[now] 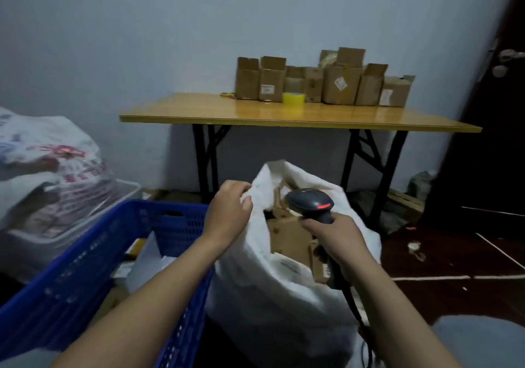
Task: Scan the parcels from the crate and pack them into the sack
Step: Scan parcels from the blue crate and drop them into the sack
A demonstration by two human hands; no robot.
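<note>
I pinch the sack point(270, 296) rim with my left hand point(227, 211) fingers point(241, 187), and above the sack my right hand point(332, 237) fingers curl around the scanner point(309, 204).

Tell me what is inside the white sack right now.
Brown cardboard parcels fill the sack near its mouth, with a pale labelled packet at the front. The right hand with the scanner and the sack's wall hide whatever lies deeper.

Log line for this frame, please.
left hand grips sack rim | right hand holds scanner | parcels in sack | crate beside sack
</note>
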